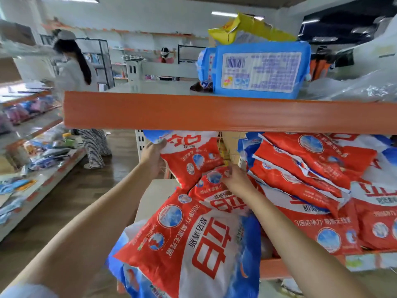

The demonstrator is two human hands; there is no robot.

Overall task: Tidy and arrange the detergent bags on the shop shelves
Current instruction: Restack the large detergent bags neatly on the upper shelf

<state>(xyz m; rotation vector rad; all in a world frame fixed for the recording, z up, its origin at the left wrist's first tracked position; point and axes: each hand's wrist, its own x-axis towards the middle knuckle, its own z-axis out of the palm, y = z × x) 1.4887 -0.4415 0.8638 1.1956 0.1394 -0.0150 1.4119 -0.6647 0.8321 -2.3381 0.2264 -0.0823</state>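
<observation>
Red, white and blue detergent bags fill the middle shelf under an orange shelf edge (214,112). My left hand (153,157) grips the left side of an upright bag (191,155) at the shelf's left end. My right hand (235,179) rests with curled fingers on a bag lying flat (212,186) just below it. A large bag (193,244) leans over the shelf's front edge between my forearms. Several more bags (300,168) lie stacked and slanted to the right.
On the top shelf stand a blue packet (261,69) and a yellow bag (236,29). A person (75,82) stands at the left aisle by shelves of mixed goods (32,158). Another person is far back. Wooden floor lies between the shelves.
</observation>
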